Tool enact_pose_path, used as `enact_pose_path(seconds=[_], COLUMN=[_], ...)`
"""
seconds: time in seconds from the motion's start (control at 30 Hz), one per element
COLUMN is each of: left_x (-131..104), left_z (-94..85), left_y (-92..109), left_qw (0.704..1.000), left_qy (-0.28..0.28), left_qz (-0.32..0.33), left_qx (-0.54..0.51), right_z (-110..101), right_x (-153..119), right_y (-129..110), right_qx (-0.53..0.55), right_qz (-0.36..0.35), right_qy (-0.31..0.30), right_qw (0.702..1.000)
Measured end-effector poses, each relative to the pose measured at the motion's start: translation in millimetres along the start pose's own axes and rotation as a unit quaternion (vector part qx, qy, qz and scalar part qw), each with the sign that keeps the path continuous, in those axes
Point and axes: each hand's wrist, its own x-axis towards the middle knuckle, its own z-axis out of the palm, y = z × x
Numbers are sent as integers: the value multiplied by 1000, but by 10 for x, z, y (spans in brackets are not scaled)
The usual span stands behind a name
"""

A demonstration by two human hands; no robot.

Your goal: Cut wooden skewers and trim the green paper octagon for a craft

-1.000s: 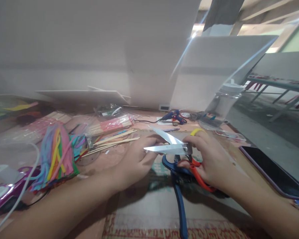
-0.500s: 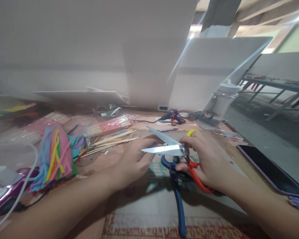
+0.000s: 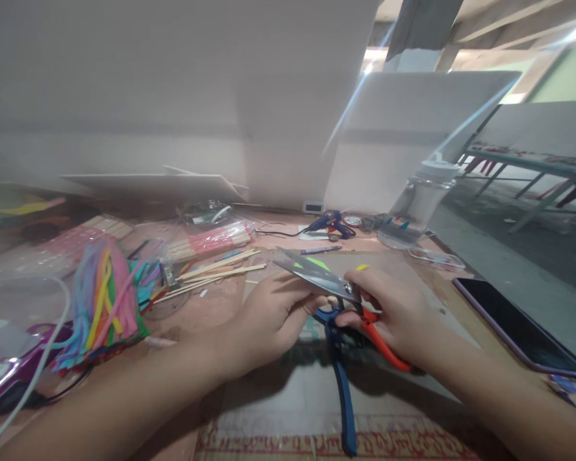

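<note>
My right hand [image 3: 388, 307] grips a pair of scissors [image 3: 329, 276] by its red-orange handle. The blades are together and point left, over the fingers of my left hand [image 3: 281, 310]. Those left fingers are pinched close under the blades, and what lies between them is hidden. A small yellow-green piece [image 3: 317, 263] shows just beyond the blades; whether a hand holds it I cannot tell. Below both hands a blue-handled cutting tool [image 3: 343, 384] rests on the cardboard [image 3: 278, 410], its upper end partly covered by my fingers.
Wooden sticks [image 3: 221, 272] and a bundle of colourful pipe cleaners [image 3: 105, 301] lie to the left. At the back are a blue glue gun [image 3: 331, 223] and a pen [image 3: 320, 250]. A clear water bottle [image 3: 417, 205] and a phone [image 3: 516, 326] stand or lie on the right.
The scissor blades were apart and are now together. The yellow-green piece has come into view behind them. My left fingers have shifted slightly right, under the blades.
</note>
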Motion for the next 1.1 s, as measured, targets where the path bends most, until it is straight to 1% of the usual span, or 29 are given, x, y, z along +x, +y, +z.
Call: enact_pose_path(seconds=[0.13, 0.2, 0.3, 0.47, 0.57, 0.77, 1.0, 1.1], left_x=[-7, -10, -17, -28, -22, -20, -15, -15], left_z=[-9, -28, -46, -55, -64, -71, -88, -89], left_y=[-21, -53, -85, -71, -51, -40, -22, -19], left_qw=[993, 989, 988, 992, 994, 997, 997, 997], left_qy=[40, 57, 64, 48, 44, 23, 6, 9], left_qz=[-105, -127, -119, -108, -94, -70, -67, -71], left_qx=[-39, -58, -70, -44, -28, -32, -29, -17], right_z=[-27, -37, -26, 4, -2, -13, -21, -34], right_x=[43, 57, 54, 33, 35, 32, 27, 35], right_y=[34, 46, 51, 37, 24, 15, 9, -1], right_qx=[30, 26, -13, -36, -34, -22, -21, -22], right_qz=[23, 24, 3, -22, -20, -23, -15, -12], right_qy=[35, 45, 51, 45, 36, 34, 27, 20], right_qw=[999, 998, 999, 998, 999, 999, 999, 999])
